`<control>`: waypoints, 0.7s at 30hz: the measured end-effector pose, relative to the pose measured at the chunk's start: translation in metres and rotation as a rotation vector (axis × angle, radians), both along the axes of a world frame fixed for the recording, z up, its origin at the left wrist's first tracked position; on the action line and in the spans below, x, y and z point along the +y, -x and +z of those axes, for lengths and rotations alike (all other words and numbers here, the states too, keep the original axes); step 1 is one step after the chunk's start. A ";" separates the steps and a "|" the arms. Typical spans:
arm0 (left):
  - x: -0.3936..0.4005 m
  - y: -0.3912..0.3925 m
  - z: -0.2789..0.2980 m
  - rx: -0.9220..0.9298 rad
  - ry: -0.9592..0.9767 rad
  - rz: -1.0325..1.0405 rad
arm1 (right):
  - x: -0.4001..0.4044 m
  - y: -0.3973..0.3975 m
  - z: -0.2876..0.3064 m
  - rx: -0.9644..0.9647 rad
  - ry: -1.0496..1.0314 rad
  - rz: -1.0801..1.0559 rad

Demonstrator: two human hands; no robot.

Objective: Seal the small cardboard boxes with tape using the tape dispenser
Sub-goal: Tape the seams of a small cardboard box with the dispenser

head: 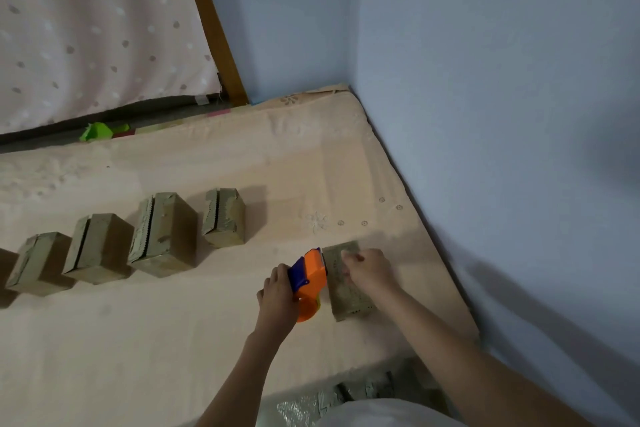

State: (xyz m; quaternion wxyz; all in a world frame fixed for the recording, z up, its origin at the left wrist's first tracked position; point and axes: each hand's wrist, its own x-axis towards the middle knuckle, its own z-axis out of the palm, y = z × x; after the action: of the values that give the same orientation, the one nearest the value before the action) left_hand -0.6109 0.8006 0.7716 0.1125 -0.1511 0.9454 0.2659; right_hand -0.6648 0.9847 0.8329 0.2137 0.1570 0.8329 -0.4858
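Nearest the camera, at the lower edge: a crumpled pile of tape-covered cardboard scraps (367, 392) on the mattress (173, 340), beside a pale patch of clothing (388, 414). Two bare forearms reaching forward from there.

Left hand (277, 295): fingers curled round the blue handle of the orange tape dispenser (309, 282), dispenser tilted, its front edge touching the left side of the box being sealed.

Right hand (372, 270): resting on top of the small cardboard box (349, 298), fingers bent together over the far part of its upper face; whether pinching tape or only pressing down, cannot tell, owing to motion blur. Box lying flat on the mattress, near the right edge and the blue wall (502, 114).

Farther left, well apart from the hands: a diagonal row of four more boxes standing on the mattress, namely the rightmost box (225, 218), the tall second box (162, 236), the third box (97, 250) and the leftmost box (36, 263); dark open seams visible on the three to the right, with ragged tape remnants along them.

Beyond the mattress: a green object (97, 132) in the gap at its far edge, a wooden frame post (214, 28), and a pink dotted fabric (86, 28) hanging at upper left.
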 end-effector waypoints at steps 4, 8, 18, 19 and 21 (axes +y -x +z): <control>0.005 0.001 0.006 0.031 0.091 -0.120 | 0.001 -0.003 0.010 -0.271 0.347 -0.115; 0.010 0.000 0.011 0.065 0.148 -0.194 | 0.010 -0.001 0.011 -0.324 0.399 -0.187; 0.015 -0.006 0.013 0.023 0.262 -0.262 | 0.018 0.000 0.009 -0.391 0.409 -0.145; 0.015 -0.007 0.012 0.021 0.264 -0.263 | 0.018 0.000 0.007 -0.402 0.411 -0.144; 0.015 -0.009 0.013 0.024 0.258 -0.259 | 0.018 0.001 0.007 -0.431 0.410 -0.153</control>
State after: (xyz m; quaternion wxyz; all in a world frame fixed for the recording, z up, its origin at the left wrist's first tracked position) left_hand -0.6023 0.8159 0.7842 0.1142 -0.0379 0.9845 0.1274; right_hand -0.6662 1.0030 0.8394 0.3755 0.2722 0.6387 -0.6140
